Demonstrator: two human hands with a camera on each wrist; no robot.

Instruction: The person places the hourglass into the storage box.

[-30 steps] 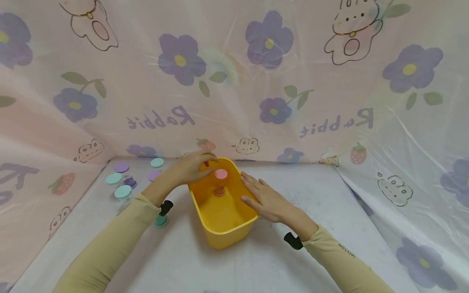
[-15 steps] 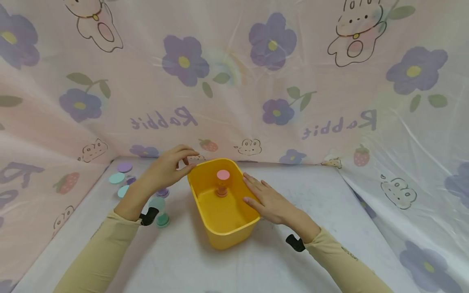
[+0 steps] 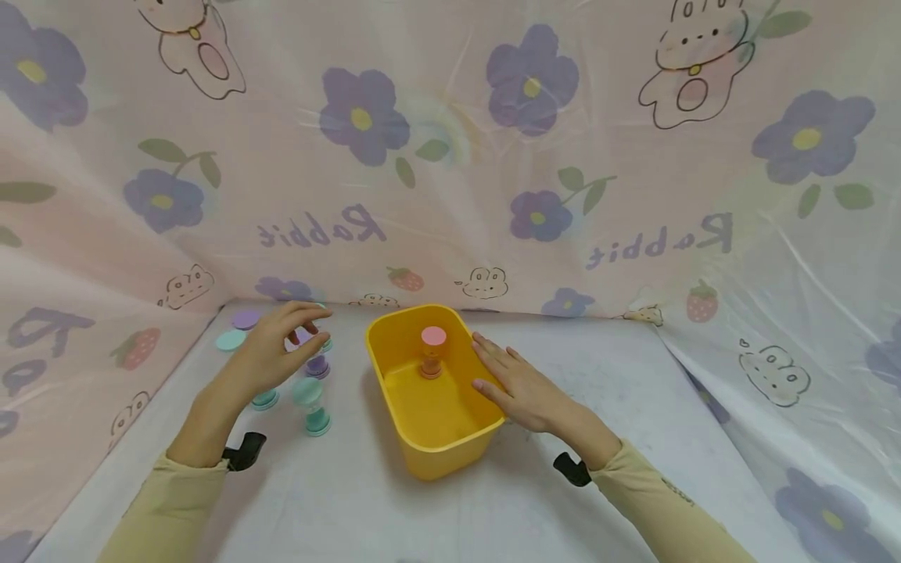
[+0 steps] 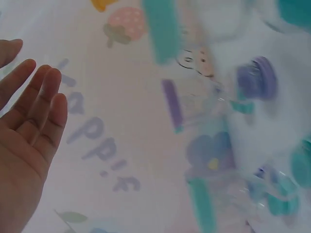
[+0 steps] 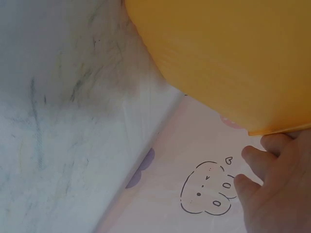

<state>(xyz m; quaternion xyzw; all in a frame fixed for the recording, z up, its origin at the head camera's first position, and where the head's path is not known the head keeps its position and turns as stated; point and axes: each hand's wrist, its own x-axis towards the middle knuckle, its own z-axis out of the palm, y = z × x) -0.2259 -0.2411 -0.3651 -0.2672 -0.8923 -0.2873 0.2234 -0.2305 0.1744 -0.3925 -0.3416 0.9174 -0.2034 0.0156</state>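
My left hand (image 3: 267, 348) hangs above a group of sand timers on the left, fingers loosely bent, holding nothing. Beneath and beside it are a purple sand timer (image 3: 317, 365) and a teal sand timer (image 3: 312, 407), both upright. In the left wrist view, the hand (image 4: 31, 126) shows its palm and parted fingers, apart from the blurred timers. My right hand (image 3: 524, 387) rests with straight fingers on the right rim of a yellow bin (image 3: 450, 461). Inside that bin stands a sand timer with a pink top (image 3: 433, 337). The right wrist view shows fingertips (image 5: 257, 162) at the bin's edge.
Farther left, a purple-topped timer (image 3: 246, 319) and a teal-topped timer (image 3: 230, 340) stand near the side curtain. A patterned curtain (image 3: 450, 156) closes off the back and both sides of the white table (image 3: 598, 375).
My left hand has left the space over the bin, moving left and down to the timers with nothing in it. The right hand has stayed on the bin's rim.
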